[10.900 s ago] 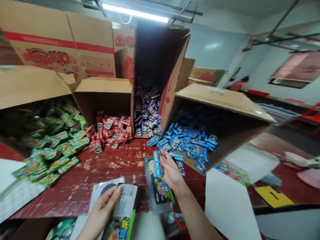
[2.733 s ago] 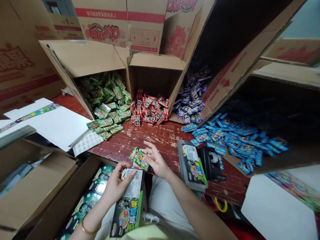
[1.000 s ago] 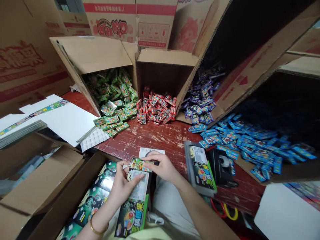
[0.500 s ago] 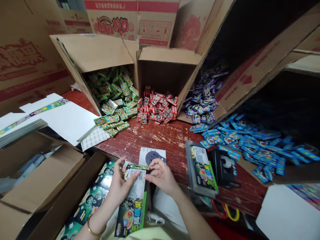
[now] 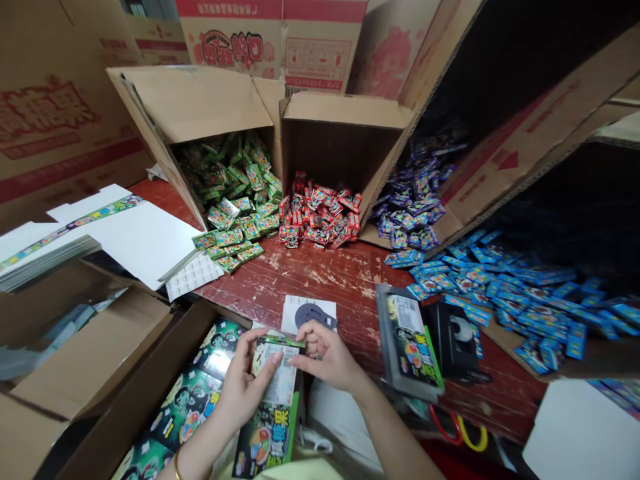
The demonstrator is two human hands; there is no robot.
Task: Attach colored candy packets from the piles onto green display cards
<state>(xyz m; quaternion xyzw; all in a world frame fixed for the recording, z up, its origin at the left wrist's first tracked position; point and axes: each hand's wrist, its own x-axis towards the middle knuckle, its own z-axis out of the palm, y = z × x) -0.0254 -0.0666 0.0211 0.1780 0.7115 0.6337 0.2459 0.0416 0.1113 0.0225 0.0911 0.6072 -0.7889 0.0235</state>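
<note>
Close to my body, my left hand (image 5: 251, 379) grips a black and green candy box (image 5: 265, 433) by its upper left side, thumb lying on the white label. My right hand (image 5: 321, 357) pinches the upper right corner of the same box, at its narrow end. Just beyond the fingers lies a white sheet with a dark grey round piece (image 5: 314, 315) on it. To the left, an open carton (image 5: 120, 380) holds several green and black candy boxes (image 5: 183, 410) lying flat.
Open cartons on the red table (image 5: 300, 277) spill green packs (image 5: 235, 223), red packs (image 5: 320, 210), purple packs (image 5: 413, 207) and blue packs (image 5: 500, 280). At right stand a wrapped candy box (image 5: 410, 340) and black tape dispenser (image 5: 456, 340). White cardboard blanks (image 5: 135, 233) lie left.
The view has shifted slightly, so the scene sits a little further right. Both hands keep their hold on the candy box; the right fingers have curled slightly at its top corner.
</note>
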